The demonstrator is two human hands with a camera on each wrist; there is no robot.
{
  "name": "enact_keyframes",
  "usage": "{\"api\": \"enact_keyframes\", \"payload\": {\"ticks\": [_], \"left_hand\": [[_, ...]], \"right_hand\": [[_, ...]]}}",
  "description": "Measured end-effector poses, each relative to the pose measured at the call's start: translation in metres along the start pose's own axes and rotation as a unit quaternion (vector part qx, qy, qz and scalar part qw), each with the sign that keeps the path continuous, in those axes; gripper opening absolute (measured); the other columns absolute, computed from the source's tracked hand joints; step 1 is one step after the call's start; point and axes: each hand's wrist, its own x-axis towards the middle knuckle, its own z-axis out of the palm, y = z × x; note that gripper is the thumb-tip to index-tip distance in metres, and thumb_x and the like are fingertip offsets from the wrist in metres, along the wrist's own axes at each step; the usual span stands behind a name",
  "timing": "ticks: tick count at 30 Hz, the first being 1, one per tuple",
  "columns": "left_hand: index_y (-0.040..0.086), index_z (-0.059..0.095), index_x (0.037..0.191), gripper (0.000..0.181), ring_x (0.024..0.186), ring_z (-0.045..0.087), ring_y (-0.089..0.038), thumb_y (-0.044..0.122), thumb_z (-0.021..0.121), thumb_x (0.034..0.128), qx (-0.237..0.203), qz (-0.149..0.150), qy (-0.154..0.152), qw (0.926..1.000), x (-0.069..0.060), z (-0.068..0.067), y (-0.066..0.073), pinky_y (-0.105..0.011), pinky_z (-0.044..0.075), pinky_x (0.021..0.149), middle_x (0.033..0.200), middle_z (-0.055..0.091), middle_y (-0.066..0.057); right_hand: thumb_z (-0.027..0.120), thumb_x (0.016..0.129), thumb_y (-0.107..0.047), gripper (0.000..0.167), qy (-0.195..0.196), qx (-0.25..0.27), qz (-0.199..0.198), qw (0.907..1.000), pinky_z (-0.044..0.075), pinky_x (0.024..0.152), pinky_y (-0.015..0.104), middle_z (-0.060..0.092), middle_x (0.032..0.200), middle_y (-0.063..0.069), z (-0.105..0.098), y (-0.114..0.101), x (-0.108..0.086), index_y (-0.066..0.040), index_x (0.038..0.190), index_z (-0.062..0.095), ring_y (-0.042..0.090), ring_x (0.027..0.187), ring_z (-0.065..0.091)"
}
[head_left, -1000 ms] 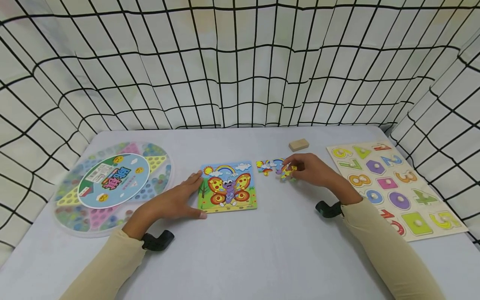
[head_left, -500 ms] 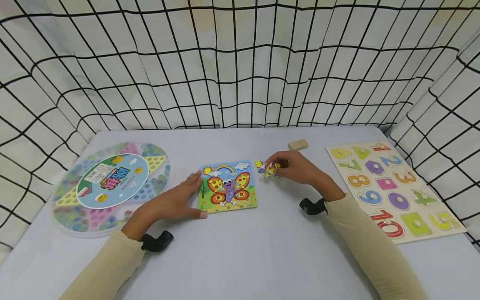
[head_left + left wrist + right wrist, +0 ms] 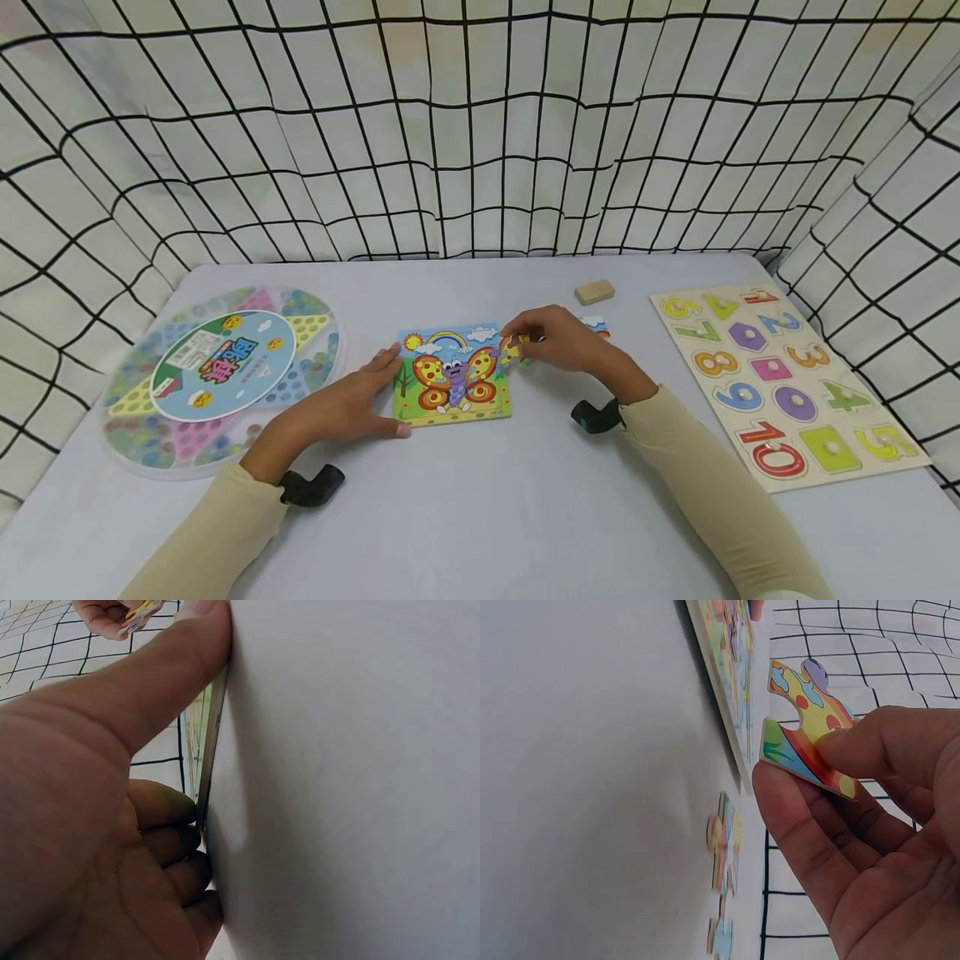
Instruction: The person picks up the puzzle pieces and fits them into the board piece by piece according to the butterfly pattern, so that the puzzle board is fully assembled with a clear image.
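Note:
A square butterfly picture board (image 3: 456, 385) lies in the middle of the table. My left hand (image 3: 352, 407) rests against its left side, the thumb spread along the near edge. In the left wrist view, the fingertips (image 3: 189, 876) meet the board's edge. Just off the board's right side, my right hand (image 3: 562, 340) pinches a jigsaw piece (image 3: 821, 735) between thumb and fingers. It is yellow and red with a patch of green, its face clearly visible in the right wrist view. Loose jigsaw pieces (image 3: 727, 855) lie beyond, mostly hidden by the right hand in the head view.
A small wooden block (image 3: 595, 292) sits toward the back. On the right is a wooden number-and-shape peg board (image 3: 722, 332). The left side holds a round clear-covered game board (image 3: 223, 367) with coloured marbles. Netting (image 3: 472, 158) over white cloth encloses the table.
My right hand has carried the jigsaw piece leftward from the loose pieces to the butterfly board's right edge. The left hand stays in place.

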Motion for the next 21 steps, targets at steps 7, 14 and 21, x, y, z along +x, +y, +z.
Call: {"api": "enact_keyframes", "payload": {"ticks": [7, 14, 21], "left_hand": [[-0.001, 0.017, 0.154, 0.111, 0.147, 0.005, -0.034, 0.053, 0.077, 0.0772, -0.001, 0.000, 0.001, 1.0000, -0.001, 0.002, -0.001, -0.053, 0.019, 0.114, 0.162, 0.002, -0.012], [0.000, 0.017, 0.154, 0.111, 0.147, 0.004, -0.034, 0.051, 0.078, 0.0770, -0.007, -0.006, -0.004, 0.9999, -0.001, 0.004, 0.001, -0.053, 0.018, 0.114, 0.162, 0.002, -0.012], [-0.002, 0.018, 0.153, 0.109, 0.146, 0.005, -0.036, 0.048, 0.079, 0.0779, -0.005, 0.001, 0.006, 1.0000, -0.001, 0.001, 0.001, -0.054, 0.018, 0.113, 0.162, 0.004, -0.015]], "right_hand": [[0.064, 0.089, 0.001, 0.028, -0.007, 0.003, 0.012, 0.9999, 0.043, 0.061, 0.027, 0.065, 0.093, 0.004, 0.016, -0.008, 0.010, -0.006, 0.115, 0.070, 0.019, 0.074, 0.052], [0.067, 0.088, -0.001, 0.028, -0.018, -0.024, 0.008, 0.9995, 0.050, 0.068, 0.026, 0.065, 0.093, 0.001, 0.027, -0.016, 0.015, -0.007, 0.116, 0.070, 0.016, 0.081, 0.057], [0.067, 0.090, -0.003, 0.027, -0.007, -0.054, 0.022, 0.9983, 0.048, 0.066, 0.023, 0.063, 0.092, 0.000, 0.036, -0.021, 0.018, -0.008, 0.116, 0.070, 0.016, 0.079, 0.054]]}}
